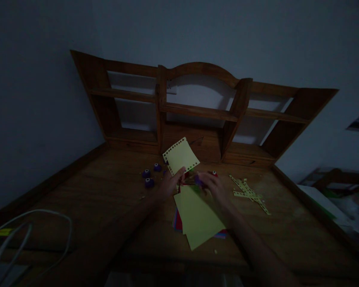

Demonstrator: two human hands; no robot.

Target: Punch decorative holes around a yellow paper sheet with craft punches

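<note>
Pinched between thumb and fingers of the left hand [170, 184] is the lower edge of a yellow punched sheet [181, 156], the grip closed upon the paper. The sheet is raised and tilted above the rear part of the wooden desk [113, 195], with rows of small holes along three of its edges. The right hand [214, 187] has its fingers curled around a purple piece [198, 180], just beside the sheet's lower right corner; dim light prevents me from telling whether the two touch.

Beneath the hands lies a stack of yellow paper [200, 217], its sheets fanned unevenly over red and other coloured sheets [178, 224]. Three purple knobs [149, 182] with pale ringed tops stand near the left hand. One red knob [214, 173] of similar form stands just behind the right hand. Perforated yellow strips [248, 193] lie crossed in a loose heap to the right. Small paper scraps are scattered about. A wooden shelf unit [200, 111] spans the desk's rear.
</note>
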